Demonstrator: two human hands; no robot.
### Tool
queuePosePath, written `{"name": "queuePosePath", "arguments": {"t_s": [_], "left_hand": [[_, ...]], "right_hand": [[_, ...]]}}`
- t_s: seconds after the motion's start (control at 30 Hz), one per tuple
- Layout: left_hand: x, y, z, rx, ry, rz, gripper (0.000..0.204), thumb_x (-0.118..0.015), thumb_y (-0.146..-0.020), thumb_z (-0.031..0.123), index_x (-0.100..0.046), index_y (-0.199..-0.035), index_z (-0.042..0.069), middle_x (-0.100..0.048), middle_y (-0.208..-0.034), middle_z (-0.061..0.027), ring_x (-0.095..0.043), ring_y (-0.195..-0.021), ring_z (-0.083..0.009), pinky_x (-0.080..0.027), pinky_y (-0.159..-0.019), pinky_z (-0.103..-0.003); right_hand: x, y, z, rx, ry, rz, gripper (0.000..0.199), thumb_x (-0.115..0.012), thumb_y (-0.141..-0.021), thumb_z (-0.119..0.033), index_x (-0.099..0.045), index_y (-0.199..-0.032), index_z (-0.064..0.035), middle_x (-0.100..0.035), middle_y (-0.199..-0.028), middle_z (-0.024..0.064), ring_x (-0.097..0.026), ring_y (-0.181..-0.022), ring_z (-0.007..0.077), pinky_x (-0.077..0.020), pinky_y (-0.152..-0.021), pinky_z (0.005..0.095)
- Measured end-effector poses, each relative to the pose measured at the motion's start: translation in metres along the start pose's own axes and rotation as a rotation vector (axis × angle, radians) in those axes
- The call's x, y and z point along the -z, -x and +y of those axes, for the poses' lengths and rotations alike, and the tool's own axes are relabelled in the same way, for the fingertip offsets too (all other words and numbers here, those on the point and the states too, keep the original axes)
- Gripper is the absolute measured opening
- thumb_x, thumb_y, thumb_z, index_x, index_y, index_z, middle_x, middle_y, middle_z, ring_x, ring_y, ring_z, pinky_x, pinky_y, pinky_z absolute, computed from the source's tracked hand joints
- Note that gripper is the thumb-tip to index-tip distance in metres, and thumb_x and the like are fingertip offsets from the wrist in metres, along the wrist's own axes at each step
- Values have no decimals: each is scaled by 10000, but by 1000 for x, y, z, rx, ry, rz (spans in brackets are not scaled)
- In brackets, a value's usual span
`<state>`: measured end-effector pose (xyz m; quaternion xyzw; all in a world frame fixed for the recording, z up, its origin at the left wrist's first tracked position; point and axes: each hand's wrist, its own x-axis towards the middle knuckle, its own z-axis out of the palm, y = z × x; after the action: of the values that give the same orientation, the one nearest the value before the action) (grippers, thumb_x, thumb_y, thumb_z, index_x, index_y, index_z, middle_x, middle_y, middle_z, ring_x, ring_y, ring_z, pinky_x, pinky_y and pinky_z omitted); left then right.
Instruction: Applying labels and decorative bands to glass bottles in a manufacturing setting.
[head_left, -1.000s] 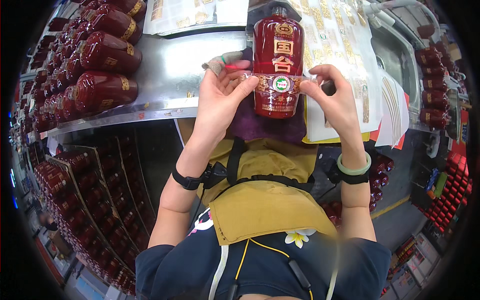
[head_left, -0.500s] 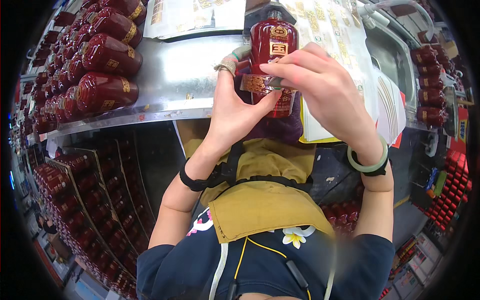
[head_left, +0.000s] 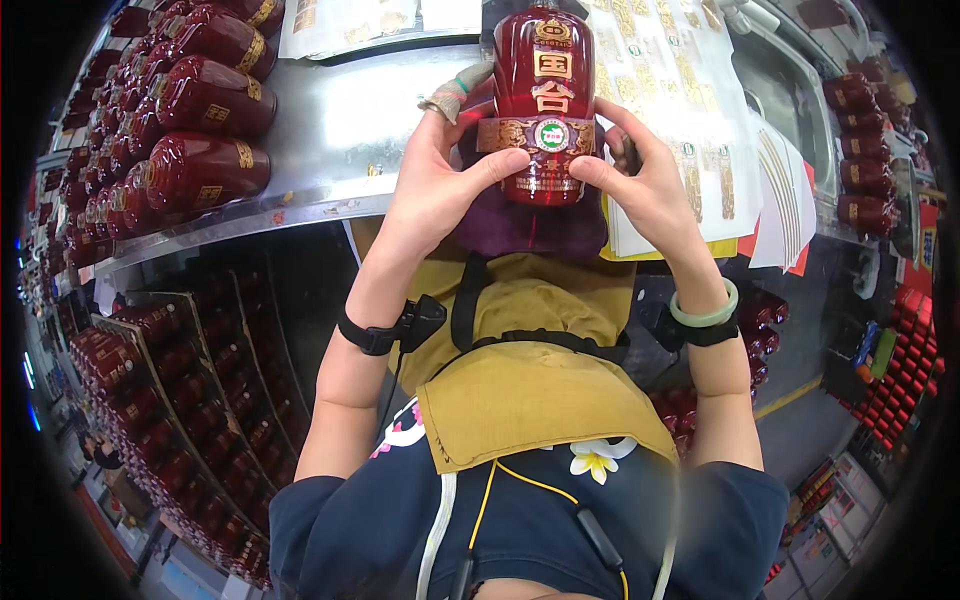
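Observation:
A dark red glass bottle point(head_left: 545, 88) with gold lettering leans neck-away at the table edge in front of me. Across its lower half runs a patterned gold-brown label band point(head_left: 513, 136) with a round white-and-green emblem in the middle. My left hand point(head_left: 440, 180) grips the bottle's left side, thumb pressed near the band's lower edge; cloth finger covers point(head_left: 450, 97) wrap its fingers. My right hand point(head_left: 645, 180) closes on the right side, thumb likewise on the front. A small dark object point(head_left: 630, 155) shows by its fingers, too hidden to name. Purple cloth point(head_left: 532, 228) lies under the bottle.
Rows of similar red bottles point(head_left: 210, 170) stand on the metal table point(head_left: 345, 120) at left; more fill racks point(head_left: 165, 400) below. Sheets of gold labels point(head_left: 690, 90) lie at right, with fanned papers point(head_left: 775, 195) beyond. Further bottles point(head_left: 865, 180) stand far right.
My right hand has moved from the bottle's front to its right side. The emblem now shows, and the band lies across the front. The bottle has shifted slightly up in view.

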<state>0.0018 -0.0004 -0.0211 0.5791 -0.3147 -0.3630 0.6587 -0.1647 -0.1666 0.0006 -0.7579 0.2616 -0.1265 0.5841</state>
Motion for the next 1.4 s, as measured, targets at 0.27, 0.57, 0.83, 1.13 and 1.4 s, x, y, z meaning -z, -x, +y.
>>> {"name": "queuePosePath", "arguments": {"t_s": [0.27,0.57,0.83,1.13,1.4], "left_hand": [[1,3,-4,17,5,46,858,-890,-809,151,-434,-1525,26,-528,-1490,-127,-501,-1377,-262,-421,-1169,-427],[1,4,-5,-23,-19,24,860,-884,-816,151,-429,-1536,29,-518,-1501,-117,-505,-1364,-252,-413,-1173,-420],[13,0,5,30,-91,-6,629,-743,-960,159,-477,-1511,14,-596,-1422,-105,-598,-1168,-148,-513,-1003,-348],[26,-6,3,187,-226,87,150,-766,-932,138,-698,-1007,27,-696,-958,11,-584,-862,-66,-471,-777,-250],[34,-1,-5,171,-112,72,140,-738,-954,110,-668,-1041,27,-689,-978,-4,-608,-899,-88,-498,-822,-269]], "right_hand": [[2,-1,11,-35,-3,-20,770,-880,-810,-272,-555,-1426,55,-618,-1075,83,-578,-1035,154,-483,-950,298],[5,4,-4,44,203,11,636,-830,-863,-229,-584,-1395,21,-634,-1087,93,-564,-1066,162,-460,-968,291],[1,27,-42,947,702,-62,254,-671,-776,11,-757,-1007,-53,-745,-994,73,-691,-894,248,-540,-766,365],[-7,25,-43,389,677,149,938,-955,-670,-319,-519,-1440,-6,-536,-1252,187,-555,-1135,352,-474,-963,445],[-30,17,-23,342,684,151,1092,-974,-627,-222,-397,-1503,82,-522,-1362,247,-542,-1260,399,-469,-1050,458]]}}
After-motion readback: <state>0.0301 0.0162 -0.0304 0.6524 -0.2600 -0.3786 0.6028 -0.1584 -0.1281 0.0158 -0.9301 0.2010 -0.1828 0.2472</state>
